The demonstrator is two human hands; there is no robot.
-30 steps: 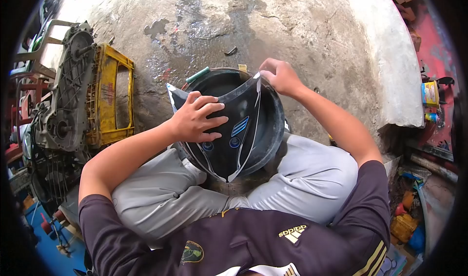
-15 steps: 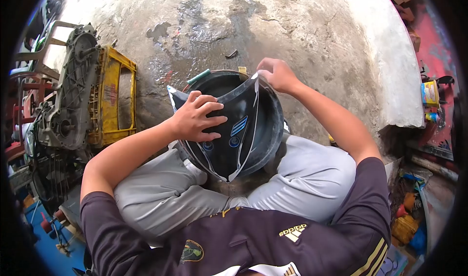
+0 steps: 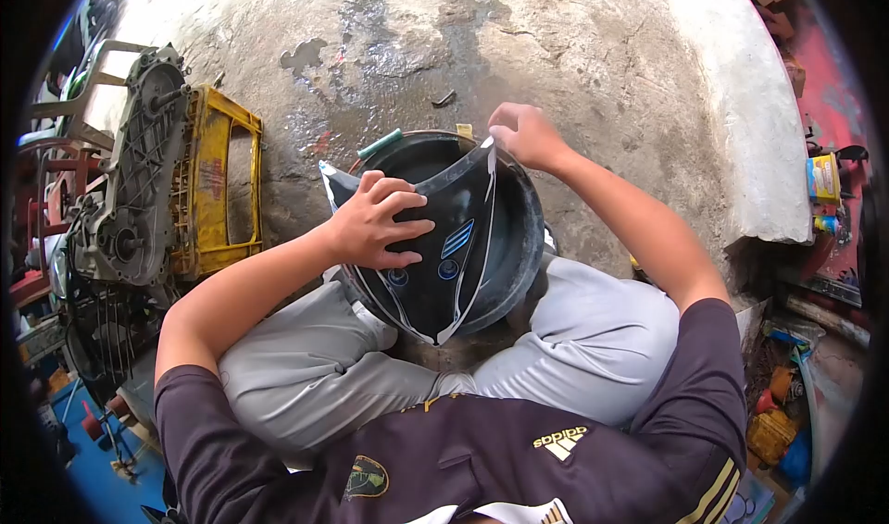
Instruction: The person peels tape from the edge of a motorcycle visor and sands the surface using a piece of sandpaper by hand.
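Observation:
A black pointed panel with white edges and blue markings lies over a round black basin between my knees. My left hand rests on the panel's upper left, its fingers spread across the surface. At the panel's upper right tip is my right hand, fingers bent together; whatever lies between them is too small to make out. A green cylindrical object sits on the basin's far rim, with a small yellowish piece to its right.
A yellow crate and a grey metal engine casing stand at the left. Wet patches and a small dark piece are on the concrete floor. A pale concrete ledge and a yellow can are at the right.
My right hand has shifted very slightly at the panel's tip, its fingers still bent. My left hand stays spread on the panel. The camera view has moved slightly.

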